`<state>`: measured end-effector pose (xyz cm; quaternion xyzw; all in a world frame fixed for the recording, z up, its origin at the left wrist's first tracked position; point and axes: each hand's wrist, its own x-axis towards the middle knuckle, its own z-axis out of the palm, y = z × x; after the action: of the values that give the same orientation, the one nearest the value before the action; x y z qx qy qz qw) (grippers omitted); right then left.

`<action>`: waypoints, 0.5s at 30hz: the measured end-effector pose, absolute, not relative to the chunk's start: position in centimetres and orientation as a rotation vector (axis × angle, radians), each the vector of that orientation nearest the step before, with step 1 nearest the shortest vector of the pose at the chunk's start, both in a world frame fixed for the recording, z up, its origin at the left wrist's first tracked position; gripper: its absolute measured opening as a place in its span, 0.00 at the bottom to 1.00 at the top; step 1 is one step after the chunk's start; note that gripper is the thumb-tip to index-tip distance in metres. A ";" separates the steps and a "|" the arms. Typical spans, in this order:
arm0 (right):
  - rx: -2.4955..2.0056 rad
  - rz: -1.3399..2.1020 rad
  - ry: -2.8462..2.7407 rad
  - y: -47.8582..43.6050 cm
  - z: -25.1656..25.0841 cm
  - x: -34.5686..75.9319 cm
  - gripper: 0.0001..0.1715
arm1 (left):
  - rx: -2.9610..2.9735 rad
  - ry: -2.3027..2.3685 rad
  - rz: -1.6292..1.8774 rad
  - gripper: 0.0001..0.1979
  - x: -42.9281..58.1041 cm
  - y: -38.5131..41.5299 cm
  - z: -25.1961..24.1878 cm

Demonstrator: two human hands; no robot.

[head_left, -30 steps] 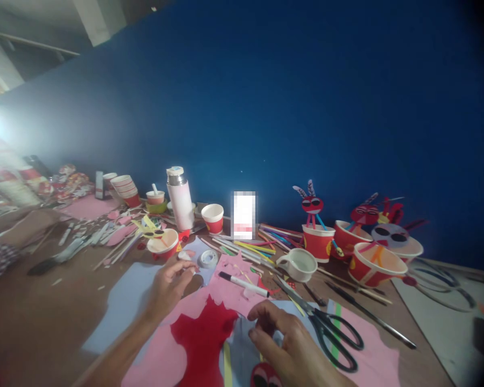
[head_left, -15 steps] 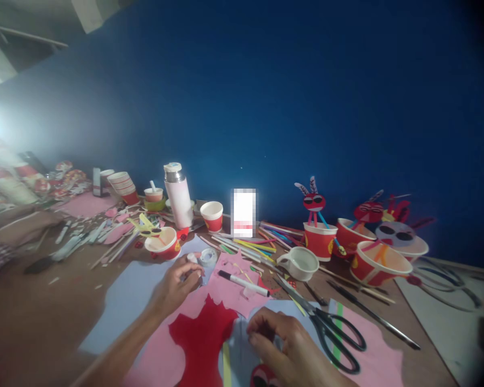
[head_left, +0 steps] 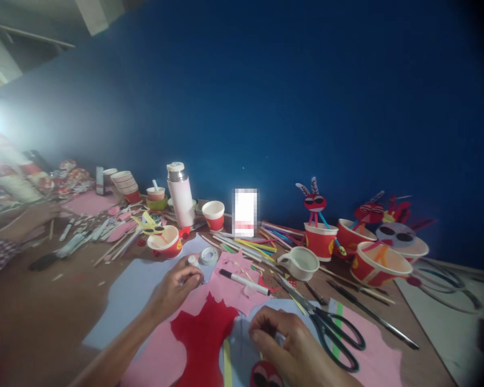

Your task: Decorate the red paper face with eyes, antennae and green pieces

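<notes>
My left hand (head_left: 176, 287) is closed, its fingers curled around a small white-topped thing (head_left: 193, 261) that sticks up from them; its kind is unclear. Just beyond lies a roll of clear tape (head_left: 208, 256). My right hand (head_left: 286, 341) has thumb and forefinger drawn together over blue paper; whatever they hold is hidden. Below those fingers shows a red paper face (head_left: 266, 374) with dark eyes, partly cut off by the frame. Between my hands lie red paper (head_left: 204, 338), pink paper (head_left: 157, 352) and a yellow strip (head_left: 227, 363). A black-capped white marker (head_left: 244, 282) rests ahead.
Black-handled scissors (head_left: 326, 325) lie to the right. Behind them stand a pale cup (head_left: 299, 263) and red cups, including one (head_left: 321, 242) with a paper figure. A pink flask (head_left: 180, 200) stands at the back. A co-worker's arm (head_left: 24, 226) reaches in at left.
My left hand has turned slightly, and the white-topped thing now shows more clearly above its fingers. My right hand is almost still; more of the red paper face shows below it.
</notes>
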<state>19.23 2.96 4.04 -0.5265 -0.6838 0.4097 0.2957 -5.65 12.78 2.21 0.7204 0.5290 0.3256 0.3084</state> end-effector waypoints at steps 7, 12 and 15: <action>-1.179 1.095 -1.871 2.8 8.4 19.2 0.14 | 2.099 1.384 0.747 0.11 -6.5 13.3 1.6; -0.856 1.023 -2.040 2.4 12.9 18.9 0.18 | 2.222 1.288 0.720 0.11 -6.9 13.4 1.2; -0.941 0.961 -1.996 2.0 11.6 19.5 0.18 | 2.263 1.274 0.725 0.10 -6.9 13.1 1.1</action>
<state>19.48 1.99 11.56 -0.3649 -0.7740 0.3728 0.3590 -6.94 13.12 1.08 0.8185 0.4610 0.2623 0.2208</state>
